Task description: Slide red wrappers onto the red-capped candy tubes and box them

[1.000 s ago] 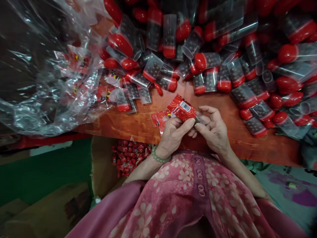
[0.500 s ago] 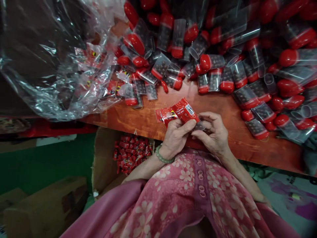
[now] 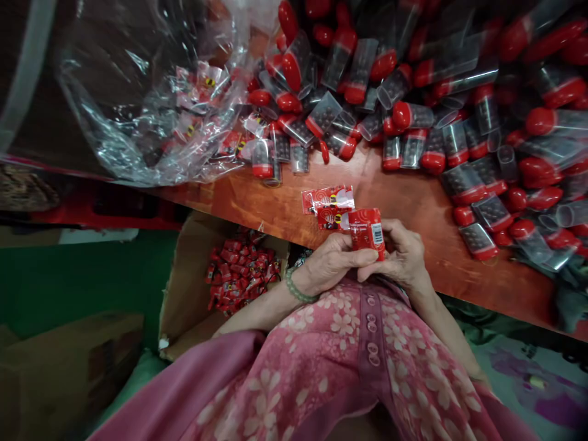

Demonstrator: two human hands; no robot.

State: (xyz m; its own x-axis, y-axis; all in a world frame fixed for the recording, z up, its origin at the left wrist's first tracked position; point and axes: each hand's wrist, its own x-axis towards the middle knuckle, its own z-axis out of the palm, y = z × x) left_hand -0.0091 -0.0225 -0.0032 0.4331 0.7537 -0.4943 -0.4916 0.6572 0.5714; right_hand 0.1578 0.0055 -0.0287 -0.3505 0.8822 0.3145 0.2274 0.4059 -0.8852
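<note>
Low over the table's front edge, a red printed wrapper [image 3: 362,229] with a white barcode is held between my two hands. My left hand [image 3: 333,262] pinches its lower left part with the thumb across the front. On the other side my right hand [image 3: 405,252] is closed around the wrapper's right and lower edge, fingers partly behind it. Anything inside the wrapper is hidden. Just beyond my left hand, a few flat red wrappers [image 3: 337,199] with a yellow and black figure lie on the wooden table [image 3: 275,202].
A large heap of clear tubes with red caps [image 3: 454,144], filled with dark beads, spreads over the back and right. A clear plastic bag [image 3: 138,153] with more wrappers lies at left. Below the edge stands a cardboard box [image 3: 184,288] holding many red packets [image 3: 243,266].
The held wrapper has gone from tilted to nearly upright, its barcode facing me. A clear tube end that showed by my right fingers is now hidden. The view has shifted slightly.
</note>
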